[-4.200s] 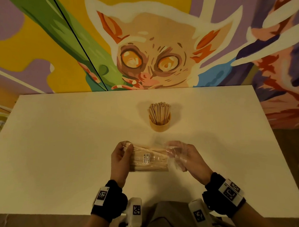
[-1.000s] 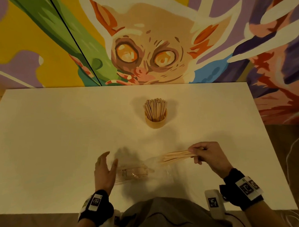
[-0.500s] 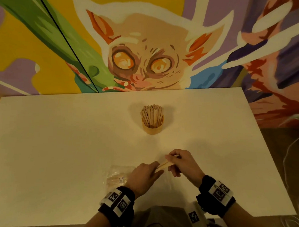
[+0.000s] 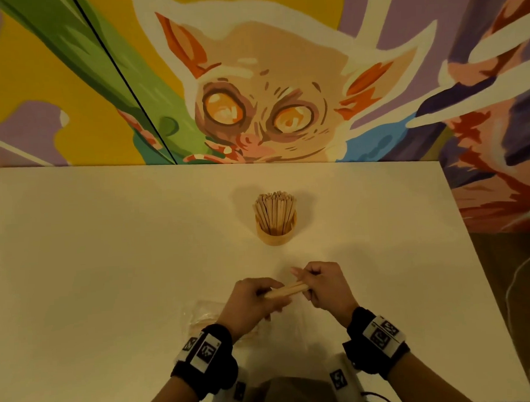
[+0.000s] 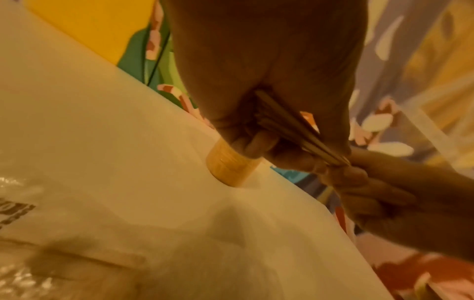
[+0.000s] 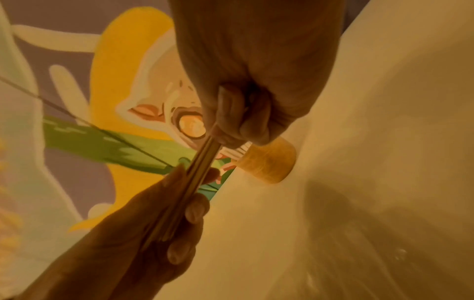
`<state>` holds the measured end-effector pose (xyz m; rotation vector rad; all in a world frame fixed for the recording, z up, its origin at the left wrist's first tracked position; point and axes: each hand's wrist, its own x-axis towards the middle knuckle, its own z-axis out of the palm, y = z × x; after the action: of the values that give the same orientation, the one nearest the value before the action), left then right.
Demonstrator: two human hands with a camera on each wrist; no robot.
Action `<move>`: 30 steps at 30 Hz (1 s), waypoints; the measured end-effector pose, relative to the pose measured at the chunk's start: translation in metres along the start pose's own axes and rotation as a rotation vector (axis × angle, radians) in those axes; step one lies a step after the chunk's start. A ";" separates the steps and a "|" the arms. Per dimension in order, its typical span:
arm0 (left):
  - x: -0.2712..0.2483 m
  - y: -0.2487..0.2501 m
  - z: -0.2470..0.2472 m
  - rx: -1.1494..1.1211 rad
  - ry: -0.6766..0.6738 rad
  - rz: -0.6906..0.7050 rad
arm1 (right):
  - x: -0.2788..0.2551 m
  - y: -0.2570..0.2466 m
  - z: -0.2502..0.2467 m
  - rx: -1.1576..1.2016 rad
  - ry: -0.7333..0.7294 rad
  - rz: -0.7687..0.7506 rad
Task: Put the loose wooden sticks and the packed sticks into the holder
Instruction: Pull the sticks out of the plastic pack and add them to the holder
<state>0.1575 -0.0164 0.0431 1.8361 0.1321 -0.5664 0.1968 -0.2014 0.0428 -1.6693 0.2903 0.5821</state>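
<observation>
A small bundle of wooden sticks (image 4: 287,290) lies level between my two hands above the near part of the white table (image 4: 108,253). My left hand (image 4: 255,295) grips its left end, my right hand (image 4: 314,285) its right end. The left wrist view shows the sticks (image 5: 290,125) running from my left palm to the right hand's fingers (image 5: 359,182). In the right wrist view the sticks (image 6: 197,170) cross into the left hand's fingers (image 6: 192,211). The round wooden holder (image 4: 276,227), full of upright sticks, stands farther back. The clear plastic pack (image 4: 202,319) lies under my left wrist.
A painted mural wall (image 4: 252,79) rises right behind the table's far edge. The table's right edge (image 4: 472,252) borders a dark floor with a thin cable. Bare tabletop spreads to the left and around the holder.
The right hand pulled a bundle of sticks out of the pack. The left hand let go of the pack and took the bundle's left end; both hands have lifted it slightly toward the holder.
</observation>
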 end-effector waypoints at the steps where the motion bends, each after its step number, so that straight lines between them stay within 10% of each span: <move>1: 0.003 0.002 -0.004 -0.090 0.046 0.001 | 0.004 -0.002 -0.002 0.022 0.024 0.009; 8: 0.042 0.010 -0.001 -0.377 0.427 -0.039 | 0.034 -0.016 0.015 0.150 0.015 0.023; 14: 0.082 0.016 -0.004 -0.529 0.481 -0.047 | 0.068 -0.034 0.005 0.225 -0.001 -0.086; 30: 0.123 -0.023 -0.025 0.356 0.354 0.037 | 0.148 -0.088 -0.004 -1.258 0.020 -0.397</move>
<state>0.2649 -0.0080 -0.0255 2.2707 0.2459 -0.2420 0.3661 -0.1689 0.0399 -2.8306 -0.5182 0.4468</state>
